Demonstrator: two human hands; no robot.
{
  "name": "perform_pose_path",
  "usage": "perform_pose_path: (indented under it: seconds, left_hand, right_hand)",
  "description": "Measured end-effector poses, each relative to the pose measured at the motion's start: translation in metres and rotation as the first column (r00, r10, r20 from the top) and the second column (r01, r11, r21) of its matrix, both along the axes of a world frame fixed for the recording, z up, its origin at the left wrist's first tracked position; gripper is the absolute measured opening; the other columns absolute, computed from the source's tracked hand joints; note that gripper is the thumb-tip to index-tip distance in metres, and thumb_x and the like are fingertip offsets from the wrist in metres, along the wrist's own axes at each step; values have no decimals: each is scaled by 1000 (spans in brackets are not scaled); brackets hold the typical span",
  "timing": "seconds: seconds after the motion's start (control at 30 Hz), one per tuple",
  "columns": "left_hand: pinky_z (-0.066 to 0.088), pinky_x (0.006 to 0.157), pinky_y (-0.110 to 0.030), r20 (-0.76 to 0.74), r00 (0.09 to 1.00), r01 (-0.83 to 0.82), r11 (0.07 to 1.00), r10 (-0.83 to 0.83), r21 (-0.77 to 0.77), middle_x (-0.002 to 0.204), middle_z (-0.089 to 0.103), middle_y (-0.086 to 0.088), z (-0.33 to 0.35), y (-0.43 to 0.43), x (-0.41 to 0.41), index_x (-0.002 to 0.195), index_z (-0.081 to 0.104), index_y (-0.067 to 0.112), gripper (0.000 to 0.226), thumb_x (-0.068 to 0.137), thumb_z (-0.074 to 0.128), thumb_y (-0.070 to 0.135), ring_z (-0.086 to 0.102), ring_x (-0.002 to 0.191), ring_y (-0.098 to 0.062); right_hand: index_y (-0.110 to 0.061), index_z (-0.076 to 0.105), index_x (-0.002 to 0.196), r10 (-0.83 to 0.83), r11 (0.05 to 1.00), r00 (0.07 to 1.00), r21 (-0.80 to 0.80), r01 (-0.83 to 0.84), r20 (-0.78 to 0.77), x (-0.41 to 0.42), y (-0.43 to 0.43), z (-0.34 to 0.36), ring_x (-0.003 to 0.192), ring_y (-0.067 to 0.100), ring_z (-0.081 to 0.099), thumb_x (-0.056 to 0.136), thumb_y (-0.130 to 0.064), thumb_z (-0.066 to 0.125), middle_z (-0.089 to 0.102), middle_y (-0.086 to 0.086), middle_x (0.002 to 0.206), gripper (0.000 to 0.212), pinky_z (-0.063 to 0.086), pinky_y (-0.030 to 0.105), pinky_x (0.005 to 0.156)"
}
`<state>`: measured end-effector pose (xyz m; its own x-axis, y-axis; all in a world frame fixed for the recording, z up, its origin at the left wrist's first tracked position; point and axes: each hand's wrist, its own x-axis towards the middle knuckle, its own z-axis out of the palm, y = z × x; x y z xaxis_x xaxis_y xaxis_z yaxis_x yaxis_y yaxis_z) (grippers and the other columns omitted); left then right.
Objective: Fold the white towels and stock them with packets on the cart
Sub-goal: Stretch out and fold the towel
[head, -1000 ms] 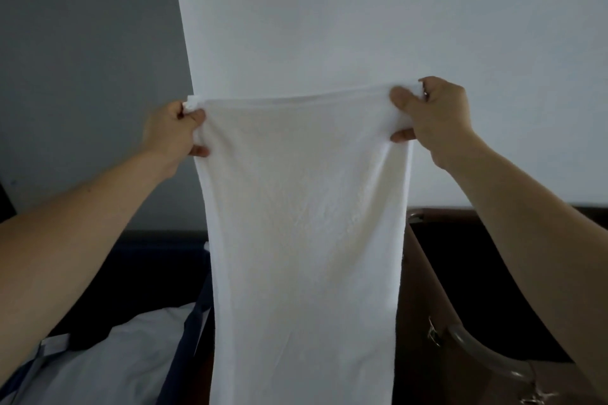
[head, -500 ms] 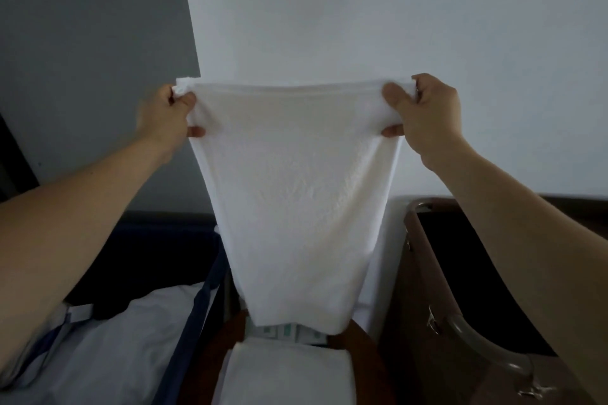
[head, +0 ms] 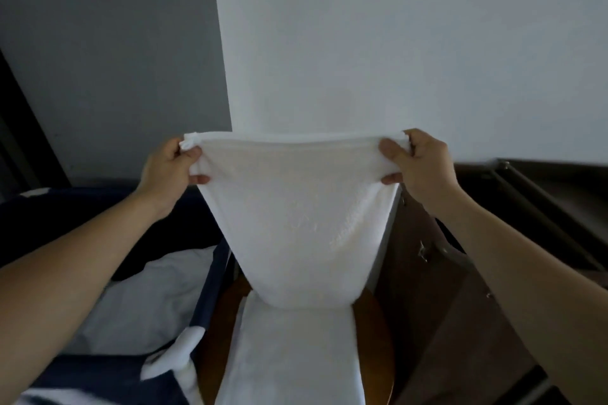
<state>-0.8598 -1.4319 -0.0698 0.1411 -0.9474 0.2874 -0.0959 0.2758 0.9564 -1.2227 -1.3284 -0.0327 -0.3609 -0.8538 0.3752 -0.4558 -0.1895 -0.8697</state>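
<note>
A white towel [head: 302, 223], doubled over, hangs in front of me with its top edge stretched between both hands. My left hand [head: 169, 171] pinches the top left corner and my right hand [head: 419, 164] pinches the top right corner. The towel's rounded lower fold hangs just above or on a white towel stack [head: 292, 352] lying on a round wooden surface [head: 218, 332]. No packets can be seen; the hanging towel hides the far end of the stack.
A navy-edged bin holding white linen [head: 144, 302] sits at the lower left. A dark brown cart frame with rails and a metal clip [head: 424, 253] stands on the right. A white wall and a grey wall lie ahead.
The towel hung long a second ago; now it is shorter, folded in half. My hands have lowered and the view has tilted down, showing the white stack beneath.
</note>
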Motion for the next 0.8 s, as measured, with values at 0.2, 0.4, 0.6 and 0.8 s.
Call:
perform_pose_path:
  seconds: [0.2, 0.4, 0.6, 0.8]
  left_hand:
    - [61, 79, -44, 172, 976, 92, 969, -133, 229, 115, 61, -7, -83, 90, 41, 113, 61, 17, 15, 100, 54, 19, 62, 105, -28]
    - [53, 63, -38, 328, 921, 89, 935, -208, 343, 93, 66, -11, -135, 141, 59, 104, 66, 12, 14, 96, 57, 20, 64, 80, -27]
    - [40, 55, -33, 375, 894, 67, 899, -247, 433, 68, 56, -11, -160, 134, 49, 80, 63, 4, 18, 92, 58, 17, 52, 61, -23]
    - [40, 56, -29, 394, 881, 11, 845, -262, 535, 72, 57, -7, -195, 75, 21, 76, 60, 11, 18, 93, 55, 18, 53, 66, -21]
  right_hand:
    - [-7, 63, 100, -66, 972, 996, 222, 78, -62, 40, 79, -81, 75, 25, 69, 93, -30, 66, 64, 7, 93, 24, 62, 45, 66]
    - [-12, 61, 93, -28, 909, 990, 408, 81, -136, 49, 134, -135, 59, 28, 63, 96, -29, 61, 64, 8, 86, 18, 59, 40, 63]
    - [-10, 62, 91, -15, 860, 987, 502, 94, -159, 37, 128, -174, 52, 22, 54, 96, -33, 61, 62, 11, 77, 24, 45, 26, 49]
    - [-8, 63, 92, 54, 815, 992, 579, 21, -111, 8, 70, -215, 48, 19, 52, 95, -31, 63, 61, 10, 69, 24, 44, 29, 48]
